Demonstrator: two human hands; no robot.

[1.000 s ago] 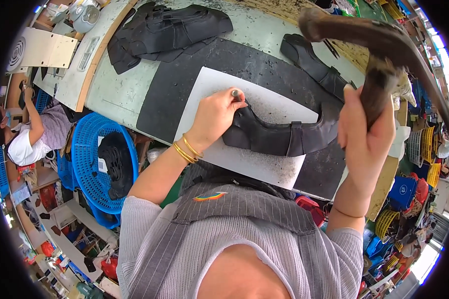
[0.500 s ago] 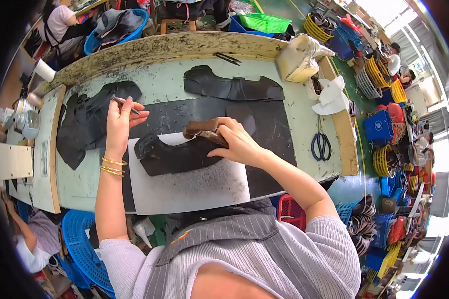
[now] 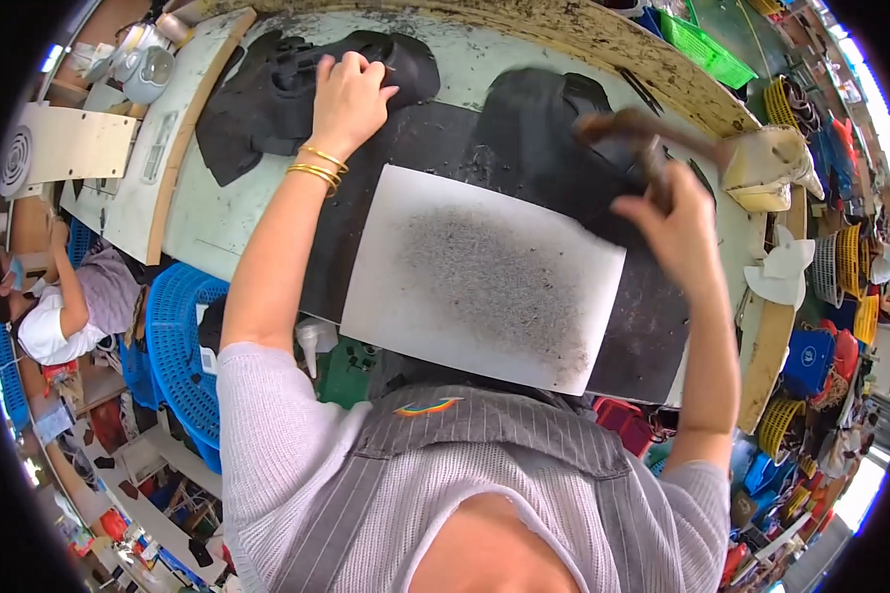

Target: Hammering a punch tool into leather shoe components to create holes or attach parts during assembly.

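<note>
My left hand (image 3: 351, 101) bends its fingers over a black leather-like piece (image 3: 398, 61) on the pile at the far left, seemingly gripping it. The slim pen-like tool it held before does not show clearly. In my right hand (image 3: 680, 219) is a brown hammer-like tool (image 3: 608, 128), smeared by motion. It is raised over black cut pieces (image 3: 534, 128) at the far right, which are also blurred. Between my arms a white board (image 3: 485, 287) lies tilted, its middle covered in dark specks.
The bench has a worn wooden rim (image 3: 524, 25). A stained plastic jug (image 3: 764, 163) and white scraps (image 3: 781, 267) are at the right. To the left stands a blue basket (image 3: 180, 341); beyond it another person (image 3: 74, 306) sits.
The black piece is off the white board and appears to lie with the pieces at the far right. My left hand has come down onto the left pile. The right hand has moved right with the tool.
</note>
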